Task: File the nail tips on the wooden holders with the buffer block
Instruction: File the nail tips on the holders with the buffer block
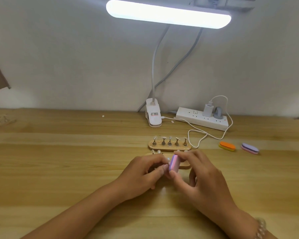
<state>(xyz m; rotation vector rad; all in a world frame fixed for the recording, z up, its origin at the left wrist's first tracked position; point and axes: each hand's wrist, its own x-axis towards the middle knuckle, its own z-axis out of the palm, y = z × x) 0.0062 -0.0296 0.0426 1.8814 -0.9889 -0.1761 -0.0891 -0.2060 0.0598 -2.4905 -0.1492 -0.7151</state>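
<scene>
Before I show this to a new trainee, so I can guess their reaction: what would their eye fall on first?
The glowing lamp bar at top centre dominates. Below it, at centre front, the left hand and right hand meet, the right hand pinching a pink-and-purple buffer block over the near wooden holder. An orange buffer and a purple buffer lie to the right.

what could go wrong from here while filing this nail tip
1. The buffer block in the right hand sits right beside the left hand, whose fingers seem to pinch the nail tip; a slip could scrape skin.
2. Sideways pressure may shift the near holder, which the hands mostly cover.
3. The far holder stands just behind; a knuckle could knock its stands.
</scene>
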